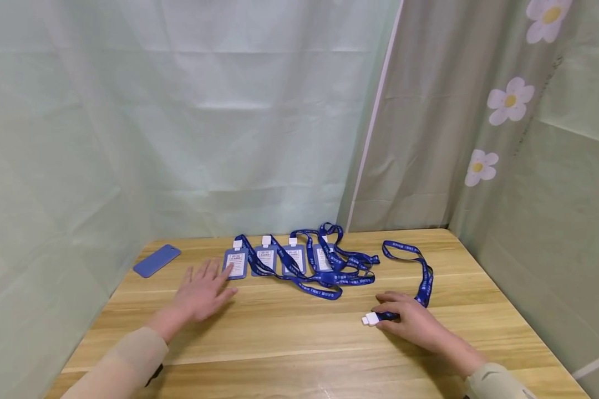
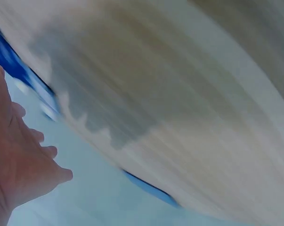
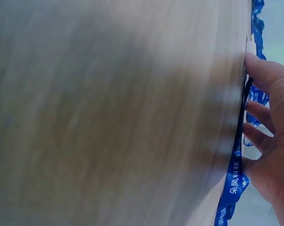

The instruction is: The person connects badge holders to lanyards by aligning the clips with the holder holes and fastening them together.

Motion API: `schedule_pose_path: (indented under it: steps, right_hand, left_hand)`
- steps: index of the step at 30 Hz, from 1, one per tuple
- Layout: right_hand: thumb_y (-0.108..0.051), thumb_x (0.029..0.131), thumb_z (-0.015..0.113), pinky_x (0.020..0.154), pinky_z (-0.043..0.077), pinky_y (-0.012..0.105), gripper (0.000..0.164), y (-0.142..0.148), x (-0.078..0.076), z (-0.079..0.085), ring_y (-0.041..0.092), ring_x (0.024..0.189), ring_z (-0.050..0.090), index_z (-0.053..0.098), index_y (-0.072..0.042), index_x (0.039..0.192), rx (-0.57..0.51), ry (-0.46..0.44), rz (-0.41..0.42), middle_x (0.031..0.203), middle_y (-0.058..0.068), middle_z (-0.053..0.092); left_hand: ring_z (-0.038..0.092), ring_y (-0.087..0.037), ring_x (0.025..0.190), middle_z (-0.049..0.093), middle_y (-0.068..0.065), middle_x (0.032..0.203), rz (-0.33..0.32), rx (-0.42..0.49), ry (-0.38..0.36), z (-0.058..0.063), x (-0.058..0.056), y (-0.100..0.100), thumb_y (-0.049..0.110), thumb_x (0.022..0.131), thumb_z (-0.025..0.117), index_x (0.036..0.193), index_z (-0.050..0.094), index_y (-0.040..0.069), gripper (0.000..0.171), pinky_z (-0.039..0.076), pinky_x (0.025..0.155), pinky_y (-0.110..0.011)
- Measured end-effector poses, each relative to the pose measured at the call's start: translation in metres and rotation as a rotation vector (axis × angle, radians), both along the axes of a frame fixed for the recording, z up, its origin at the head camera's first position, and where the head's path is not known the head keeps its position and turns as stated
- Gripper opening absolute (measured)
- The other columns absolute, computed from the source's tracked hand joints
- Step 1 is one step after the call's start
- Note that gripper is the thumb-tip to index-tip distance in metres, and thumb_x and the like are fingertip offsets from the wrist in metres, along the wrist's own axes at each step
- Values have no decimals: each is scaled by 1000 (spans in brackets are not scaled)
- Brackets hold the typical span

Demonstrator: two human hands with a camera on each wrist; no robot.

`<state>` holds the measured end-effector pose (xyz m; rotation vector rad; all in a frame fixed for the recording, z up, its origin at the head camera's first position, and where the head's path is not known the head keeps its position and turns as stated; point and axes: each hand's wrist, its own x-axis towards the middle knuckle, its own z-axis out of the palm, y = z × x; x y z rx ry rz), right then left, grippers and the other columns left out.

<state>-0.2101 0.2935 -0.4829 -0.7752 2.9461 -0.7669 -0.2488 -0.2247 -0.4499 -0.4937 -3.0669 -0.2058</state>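
Observation:
A blue lanyard with a white clip at its end lies at the right of the table. My right hand holds it just behind the clip, thumb on the near side and fingers on the far side. In the right wrist view its printed strap runs beside the fingers. My left hand has its fingers spread, the fingertips overlapping the leftmost badge holder in the head view. From the left wrist the hand appears with nothing in its grasp.
Several blue badge holders stand in a row at the back, the second beside the first, their straps tangled to the right. A plain blue card case lies at the far left. Curtains rise behind the wooden table.

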Motion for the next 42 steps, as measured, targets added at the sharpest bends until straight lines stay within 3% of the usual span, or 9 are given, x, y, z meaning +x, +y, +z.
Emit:
schedule_pose_path:
  steps: [4,10,20,23,27,34,42]
  right_hand:
    - [-42,94,74,107,40,66,40,-1,1,-1,40,136,49,72,-25,131,-7,-30,-8,146,7,58]
    - [-45,95,73,107,40,66,43,-2,2,-4,40,138,46,71,-25,133,1,-33,0,148,7,55]
    - [-40,96,73,107,40,65,39,-8,-1,-8,41,135,50,73,-23,131,31,59,8,146,10,57]
    - [-39,95,73,107,35,72,38,-11,-2,-7,44,136,48,74,-21,129,43,87,-20,146,13,57]
    - [-39,95,74,105,21,82,38,-10,-4,-4,50,141,38,74,-22,129,64,74,-89,149,18,53]
    - [-43,97,69,103,9,87,38,-4,-5,0,54,144,32,73,-27,131,44,-16,-130,153,18,49]
    - [-43,97,70,102,5,88,39,-2,-7,-2,54,144,31,72,-26,132,5,-28,-151,153,17,50]
  left_hand:
    - [15,-62,144,20,-38,160,122,-24,-25,-2,-11,-48,56,106,41,159,33,2,76,2,111,-80]
    - [7,-68,140,11,-45,156,261,-8,-100,-1,-14,-99,65,104,35,157,29,-5,89,-4,106,-83]
    - [-2,-69,139,0,-48,153,358,88,-230,1,-12,-124,70,102,30,156,15,-14,101,-5,105,-83]
    - [-1,-69,138,1,-49,152,367,105,-259,0,-10,-125,70,102,30,154,13,-17,103,-5,105,-83]
    - [3,-71,137,7,-52,150,349,96,-230,-4,-10,-123,69,102,32,153,15,-19,103,-1,106,-83]
    - [17,-73,131,20,-52,146,290,31,-158,-8,-4,-119,67,104,33,151,28,-18,97,12,103,-83]
    - [25,-69,133,27,-47,149,204,-37,-131,-10,13,-114,64,105,36,146,38,-18,92,21,103,-82]
